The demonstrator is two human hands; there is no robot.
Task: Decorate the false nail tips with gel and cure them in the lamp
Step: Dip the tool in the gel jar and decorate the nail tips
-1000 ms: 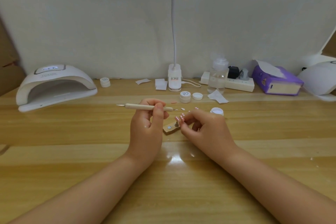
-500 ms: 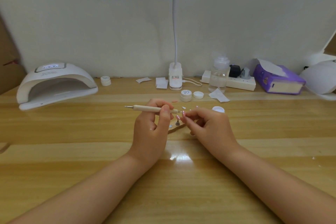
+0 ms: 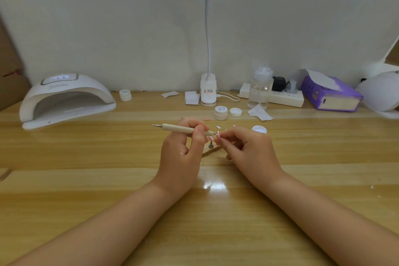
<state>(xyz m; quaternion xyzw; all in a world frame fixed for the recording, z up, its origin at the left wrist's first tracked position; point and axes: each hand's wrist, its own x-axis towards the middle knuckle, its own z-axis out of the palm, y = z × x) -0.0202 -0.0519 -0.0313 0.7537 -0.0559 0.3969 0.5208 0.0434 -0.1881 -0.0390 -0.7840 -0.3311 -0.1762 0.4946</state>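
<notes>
My left hand [image 3: 183,149] grips a wooden dotting pen [image 3: 172,128] that lies level, its right tip almost touching my right fingertips. With its fingers curled, my right hand [image 3: 248,149] pinches something tiny that I cannot make out. Below the fingertips a small wooden nail holder [image 3: 211,147] rests on the table. Loose nail tips [image 3: 218,127] lie just beyond. An open gel pot [image 3: 259,129] sits to the right of my right hand. The white curing lamp [image 3: 64,99] stands at the far left, its display lit.
A closed gel jar [image 3: 221,112] and a loose lid [image 3: 235,112] sit behind my hands. The desk lamp base [image 3: 208,93], a clear pump bottle [image 3: 260,88], a power strip [image 3: 285,98], a purple tissue pack [image 3: 330,95] and another jar [image 3: 125,95] line the wall.
Both hands have lifted slightly and drawn together. The pen tip now meets my right fingertips, and the wooden holder is more hidden beneath them.
</notes>
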